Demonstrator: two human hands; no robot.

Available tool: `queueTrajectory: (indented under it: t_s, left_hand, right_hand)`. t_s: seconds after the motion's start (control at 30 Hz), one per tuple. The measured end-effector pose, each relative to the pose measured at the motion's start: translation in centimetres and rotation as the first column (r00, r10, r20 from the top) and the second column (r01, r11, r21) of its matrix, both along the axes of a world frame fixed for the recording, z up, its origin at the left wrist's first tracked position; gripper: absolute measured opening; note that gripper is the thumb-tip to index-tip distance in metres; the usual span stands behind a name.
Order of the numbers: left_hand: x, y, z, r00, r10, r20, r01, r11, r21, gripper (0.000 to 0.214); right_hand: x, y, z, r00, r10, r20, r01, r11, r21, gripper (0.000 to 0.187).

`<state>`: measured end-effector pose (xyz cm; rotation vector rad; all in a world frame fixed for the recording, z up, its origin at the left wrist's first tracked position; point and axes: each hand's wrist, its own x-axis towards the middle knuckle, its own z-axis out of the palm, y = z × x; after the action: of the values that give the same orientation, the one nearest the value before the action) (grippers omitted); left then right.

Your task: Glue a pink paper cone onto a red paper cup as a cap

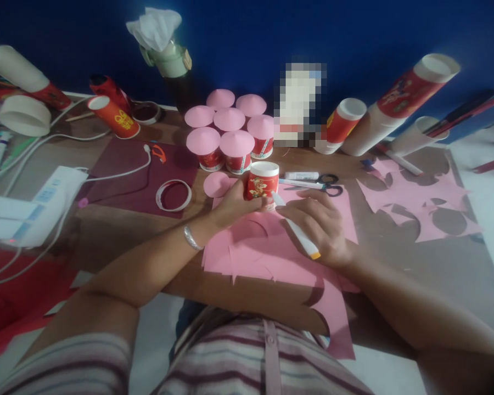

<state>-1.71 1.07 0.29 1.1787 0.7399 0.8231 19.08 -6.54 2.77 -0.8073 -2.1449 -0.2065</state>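
My left hand (229,206) is wrapped round a small red paper cup (262,185) with a white rim, standing upright on pink paper (267,252). My right hand (319,222) grips a white glue stick (296,233) with an orange end, its tip touching the cup's right side. A pink paper disc (216,184) lies just left of the cup. Behind it stand several red cups capped with pink paper cones (229,134).
Scissors (327,184) and a white marker (300,175) lie right of the cup. Pink paper offcuts (420,206) lie at right. Stacks of cups (399,104) lie at the back right, a tape ring (173,195) and white cables (119,173) at left.
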Motion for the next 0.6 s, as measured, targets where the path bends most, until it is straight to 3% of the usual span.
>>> queueTrajectory:
  t_s: [0.23, 0.6]
  left_hand:
    - [0.1, 0.0, -0.3, 0.986, 0.050, -0.159, -0.029, 0.991, 0.129, 0.070]
    - [0.3, -0.1, -1.0, 0.990, 0.042, -0.132, -0.016, 0.982, 0.189, 0.088]
  right_hand:
    - [-0.4, -0.3, 0.4, 0.998, 0.014, 0.060, -0.012, 0.999, -0.031, 0.036]
    - [-1.0, 0.0, -0.1, 0.998, -0.010, 0.064, 0.009, 1.000, 0.015, 0.035]
